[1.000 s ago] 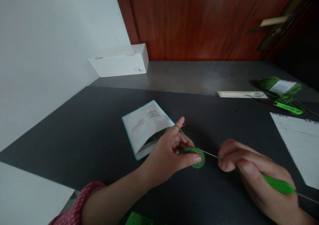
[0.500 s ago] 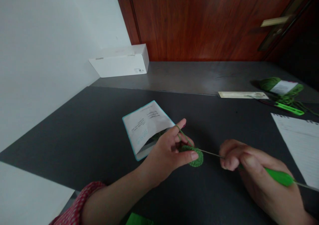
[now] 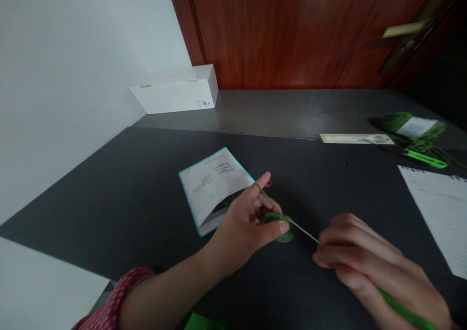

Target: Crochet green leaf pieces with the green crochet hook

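Observation:
My left hand (image 3: 244, 220) pinches a small green crocheted disc (image 3: 285, 235) between thumb and fingers, and its fingertips partly hide the disc. A green yarn strand (image 3: 267, 196) runs over my raised index finger down to the disc. A small pink stitch marker (image 3: 268, 183) shows just beyond that fingertip. My right hand (image 3: 375, 266) grips a crochet hook (image 3: 404, 313) by its green handle. The hook's thin metal shaft reaches to the disc's edge, and its tip is hidden by my left hand.
A teal-edged white envelope (image 3: 211, 189) lies under my left hand. Farther right are a green yarn skein (image 3: 412, 127), a green-handled tool (image 3: 425, 158), a pale strip (image 3: 355, 138) and a lined notebook page (image 3: 438, 213). A white box (image 3: 175, 90) stands against the wall.
My right hand has moved down and left, and the hook's handle has dropped lower, tilting the shaft. The disc and my left hand have shifted slightly left.

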`<state>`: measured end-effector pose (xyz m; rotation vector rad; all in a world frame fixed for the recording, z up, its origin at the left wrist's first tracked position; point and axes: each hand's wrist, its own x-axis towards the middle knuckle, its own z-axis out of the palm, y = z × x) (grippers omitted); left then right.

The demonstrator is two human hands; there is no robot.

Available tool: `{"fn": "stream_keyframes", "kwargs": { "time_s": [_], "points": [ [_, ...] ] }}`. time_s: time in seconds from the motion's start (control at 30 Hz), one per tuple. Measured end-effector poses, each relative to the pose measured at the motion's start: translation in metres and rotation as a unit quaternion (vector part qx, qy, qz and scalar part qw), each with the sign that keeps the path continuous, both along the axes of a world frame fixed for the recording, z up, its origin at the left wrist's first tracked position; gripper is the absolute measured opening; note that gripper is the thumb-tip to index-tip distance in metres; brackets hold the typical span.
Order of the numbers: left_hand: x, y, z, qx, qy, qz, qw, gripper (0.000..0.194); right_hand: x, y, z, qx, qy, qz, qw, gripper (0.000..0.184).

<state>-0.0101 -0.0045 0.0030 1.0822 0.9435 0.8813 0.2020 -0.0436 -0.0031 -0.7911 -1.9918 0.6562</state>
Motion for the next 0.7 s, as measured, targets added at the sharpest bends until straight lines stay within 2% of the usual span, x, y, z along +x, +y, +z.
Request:
{"fn": "stream_keyframes", "kwargs": {
  "time_s": [0.07,0.1,0.17,0.2,0.27,0.37,0.4,0.47,0.57,0.63,0.7],
  "points": [
    [0.0,-0.001,-0.001,0.021,0.002,0.005,1.0,0.088,0.0,-0.001,0.002,0.036,-0.034,0.016,0.999,0.018],
    [0.001,-0.001,0.0,0.031,0.006,0.005,0.999,0.087,0.0,-0.001,0.002,0.023,-0.025,0.014,0.999,0.018],
    [0.0,-0.001,0.001,0.042,0.014,0.001,0.999,0.086,-0.004,0.001,0.0,-0.056,0.042,0.003,0.998,0.021],
    [0.0,-0.002,0.001,0.04,0.014,-0.003,0.999,0.086,-0.006,0.004,-0.002,-0.114,0.102,-0.019,0.988,0.023],
    [0.0,-0.002,0.003,0.02,0.002,-0.011,1.0,0.085,-0.012,0.009,-0.008,-0.231,0.232,-0.032,0.944,0.032],
    [0.001,-0.002,0.005,-0.022,-0.022,-0.008,0.999,0.087,-0.02,0.015,-0.014,-0.396,0.365,-0.013,0.842,0.036],
    [0.001,-0.002,0.005,-0.034,-0.027,-0.004,0.999,0.088,-0.022,0.016,-0.016,-0.43,0.395,-0.006,0.811,0.034],
    [0.002,-0.002,0.006,-0.05,-0.033,0.004,0.998,0.09,-0.025,0.016,-0.017,-0.466,0.44,0.0,0.767,0.031],
    [0.003,-0.002,0.007,-0.059,-0.037,0.007,0.998,0.094,-0.028,0.014,-0.017,-0.482,0.476,-0.01,0.736,0.029],
    [0.003,-0.002,0.007,-0.059,-0.036,0.005,0.998,0.095,-0.028,0.014,-0.016,-0.481,0.483,-0.018,0.731,0.028],
    [0.003,-0.003,0.007,-0.057,-0.035,0.005,0.998,0.096,-0.028,0.014,-0.016,-0.478,0.476,-0.019,0.738,0.029]
  ]
}}
